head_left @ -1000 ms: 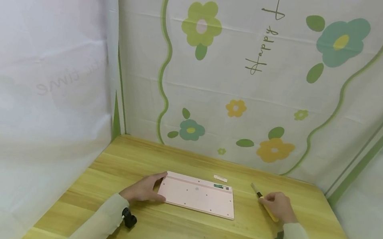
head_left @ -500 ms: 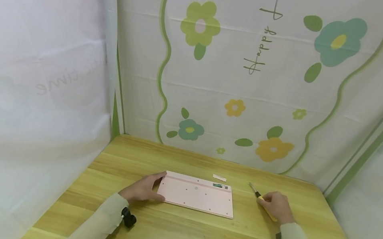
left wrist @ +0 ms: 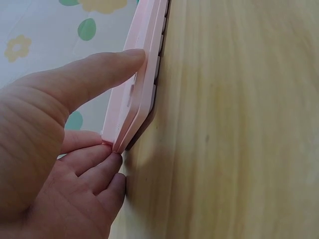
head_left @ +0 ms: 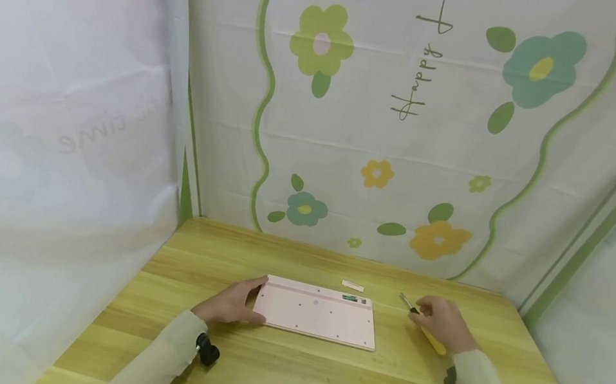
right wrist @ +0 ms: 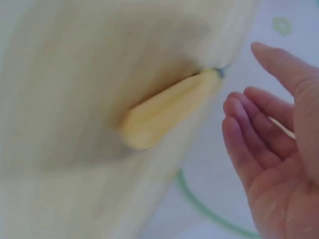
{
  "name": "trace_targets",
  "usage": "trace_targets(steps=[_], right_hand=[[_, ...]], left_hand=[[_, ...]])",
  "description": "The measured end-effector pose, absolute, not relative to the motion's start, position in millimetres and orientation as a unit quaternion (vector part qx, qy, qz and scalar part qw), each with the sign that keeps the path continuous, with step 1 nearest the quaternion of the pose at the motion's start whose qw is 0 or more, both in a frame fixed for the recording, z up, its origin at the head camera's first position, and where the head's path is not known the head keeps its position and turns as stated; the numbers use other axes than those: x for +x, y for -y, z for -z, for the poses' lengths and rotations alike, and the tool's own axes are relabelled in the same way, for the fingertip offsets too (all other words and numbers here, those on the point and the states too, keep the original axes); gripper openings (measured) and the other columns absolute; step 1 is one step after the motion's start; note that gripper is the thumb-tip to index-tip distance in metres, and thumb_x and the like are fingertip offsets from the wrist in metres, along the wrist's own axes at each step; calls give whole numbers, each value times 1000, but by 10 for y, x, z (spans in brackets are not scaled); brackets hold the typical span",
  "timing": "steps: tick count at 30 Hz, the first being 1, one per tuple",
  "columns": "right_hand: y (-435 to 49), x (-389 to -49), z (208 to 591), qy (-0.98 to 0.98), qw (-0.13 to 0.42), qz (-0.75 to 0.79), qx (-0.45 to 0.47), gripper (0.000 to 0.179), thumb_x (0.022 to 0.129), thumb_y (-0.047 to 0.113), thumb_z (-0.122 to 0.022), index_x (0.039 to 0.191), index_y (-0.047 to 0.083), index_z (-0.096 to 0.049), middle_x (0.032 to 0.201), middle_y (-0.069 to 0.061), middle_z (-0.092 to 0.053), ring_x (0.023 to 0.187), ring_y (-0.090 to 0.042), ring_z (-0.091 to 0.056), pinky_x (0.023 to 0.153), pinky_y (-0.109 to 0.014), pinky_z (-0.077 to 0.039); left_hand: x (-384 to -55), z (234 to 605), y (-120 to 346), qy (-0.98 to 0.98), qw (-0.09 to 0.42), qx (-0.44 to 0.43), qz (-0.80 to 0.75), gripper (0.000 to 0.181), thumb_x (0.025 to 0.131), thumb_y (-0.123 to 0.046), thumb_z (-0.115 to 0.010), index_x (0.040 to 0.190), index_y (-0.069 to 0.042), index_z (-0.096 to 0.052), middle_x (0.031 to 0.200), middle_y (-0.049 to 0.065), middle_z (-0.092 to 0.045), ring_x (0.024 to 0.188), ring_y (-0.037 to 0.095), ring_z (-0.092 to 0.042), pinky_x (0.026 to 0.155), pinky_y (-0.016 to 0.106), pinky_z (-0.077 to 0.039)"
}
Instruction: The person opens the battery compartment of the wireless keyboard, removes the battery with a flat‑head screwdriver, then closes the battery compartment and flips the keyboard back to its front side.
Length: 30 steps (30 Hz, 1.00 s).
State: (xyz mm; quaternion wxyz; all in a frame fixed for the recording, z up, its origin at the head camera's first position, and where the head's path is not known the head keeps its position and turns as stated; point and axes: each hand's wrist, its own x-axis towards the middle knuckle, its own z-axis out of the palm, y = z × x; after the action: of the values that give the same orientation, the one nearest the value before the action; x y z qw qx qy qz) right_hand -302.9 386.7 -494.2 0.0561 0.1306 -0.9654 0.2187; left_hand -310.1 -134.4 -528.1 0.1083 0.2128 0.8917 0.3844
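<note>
A pink keyboard (head_left: 314, 319) lies face down on the wooden table, its screw-dotted back upward and a small opening with green circuitry at its upper right. My left hand (head_left: 232, 302) grips its left end, thumb on the near edge and fingers at the far corner; dark keycaps show underneath in the left wrist view. A screwdriver with a yellow handle (head_left: 434, 343) lies on the table to the right. Over it is my right hand (head_left: 445, 323), fingers parted and apart from the handle (right wrist: 169, 109) in the right wrist view.
A small pink cover piece (head_left: 353, 285) lies just behind the keyboard. The wooden table (head_left: 271, 382) meets a flower-printed cloth (head_left: 351, 126) at its back, with more cloth hanging on both sides.
My right hand has let go of the screwdriver and lifted slightly off it, fingers loosened. The left hand and keyboard stay as they were.
</note>
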Motion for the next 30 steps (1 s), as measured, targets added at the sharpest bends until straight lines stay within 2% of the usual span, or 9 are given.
trace_targets(steps=[7, 14, 19, 24, 27, 30], right_hand=[[-3408, -3131, 4782, 961, 28, -199, 192, 42, 92, 18, -83, 122, -9, -72, 112, -23, -76, 99, -32, -73, 89, -50, -63], [-2885, -3248, 4762, 948, 30, -189, 253, 32, 89, 11, -84, 113, -7, -74, 104, -19, -77, 91, -26, -70, 82, -42, -63], [-2662, -3326, 4832, 945, 30, -190, 265, 20, 88, 6, -84, 105, -3, -76, 95, -12, -76, 84, -21, -67, 76, -35, -61], [-2581, -3384, 4930, 943, 28, -197, 265, 8, 88, -2, -81, 95, 0, -77, 82, -8, -69, 74, -12, -54, 66, -25, -50], [-2571, -3392, 4961, 944, 22, -209, 253, 8, 89, -4, -78, 87, 3, -74, 78, -10, -63, 73, -13, -48, 65, -24, -41], [-2557, -3391, 4980, 945, 23, -223, 238, 7, 89, -5, -77, 87, 2, -75, 80, -10, -65, 75, -16, -53, 66, -24, -43]], left_hand=[[-3122, 5309, 1351, -890, 104, 223, -384, 104, 86, -36, -90, 165, -2, -32, 171, 19, -35, 159, 41, -33, 130, 57, -31], [-3115, 5291, 1361, -887, 108, 222, -391, 102, 86, -34, -90, 165, -3, -32, 171, 18, -35, 159, 41, -32, 129, 58, -31], [-3119, 5282, 1365, -887, 106, 222, -390, 102, 86, -33, -90, 165, -3, -32, 171, 19, -35, 159, 41, -32, 129, 58, -31], [-3121, 5286, 1362, -890, 104, 221, -384, 103, 86, -35, -90, 165, -3, -32, 171, 19, -36, 159, 41, -33, 129, 58, -31], [-3125, 5291, 1353, -893, 103, 219, -380, 103, 86, -35, -90, 166, -4, -32, 171, 19, -36, 159, 41, -33, 129, 57, -31], [-3128, 5298, 1347, -894, 102, 216, -379, 104, 85, -35, -90, 165, -4, -32, 171, 19, -36, 159, 40, -33, 129, 57, -31]])
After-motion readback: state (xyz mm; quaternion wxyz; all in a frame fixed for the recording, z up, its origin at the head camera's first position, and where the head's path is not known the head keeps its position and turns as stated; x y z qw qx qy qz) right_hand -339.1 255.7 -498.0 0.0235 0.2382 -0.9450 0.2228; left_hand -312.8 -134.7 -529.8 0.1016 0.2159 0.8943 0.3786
